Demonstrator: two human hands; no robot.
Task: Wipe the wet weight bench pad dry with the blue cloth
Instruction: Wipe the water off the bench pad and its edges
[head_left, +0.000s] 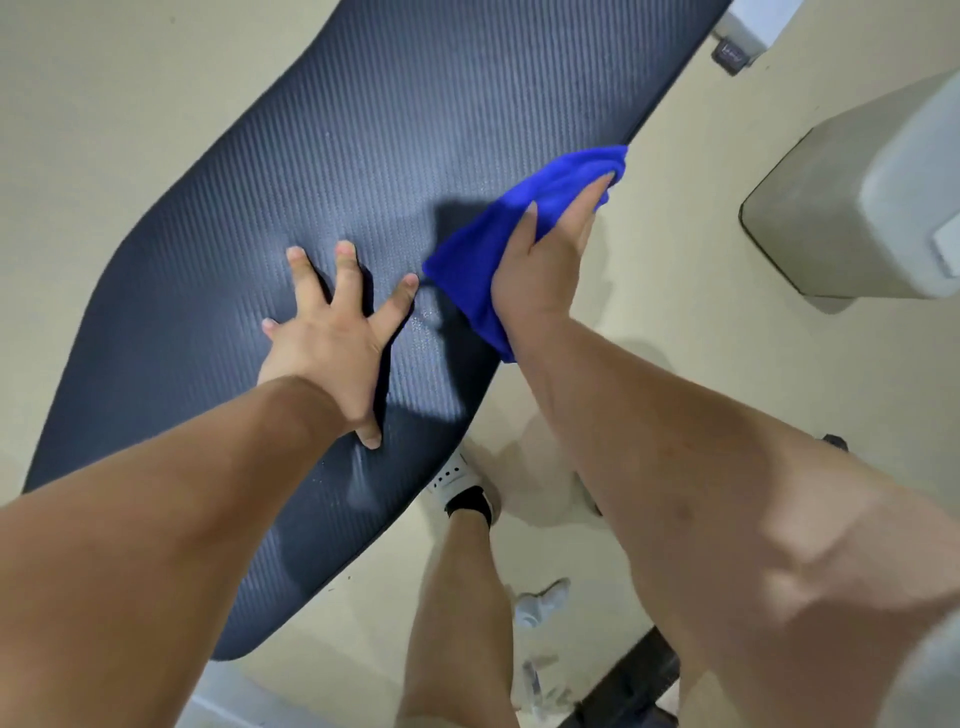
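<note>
Bench pad (322, 171) bears the left hand (327, 343), splayed flat and empty; beside it, the right hand (545, 260) grips the blue cloth (478, 249).

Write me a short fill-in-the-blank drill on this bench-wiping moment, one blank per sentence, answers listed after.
1. The person's right hand presses a bunched cloth whose colour is ____.
2. The person's left hand rests flat on the dark ribbed weight bench pad with its fingers ____.
3. The cloth lies at the pad's ____ edge as seen in the head view.
4. Below the pad, a white shoe is worn over a sock coloured ____.

Missing words: blue; spread; right; black
</note>
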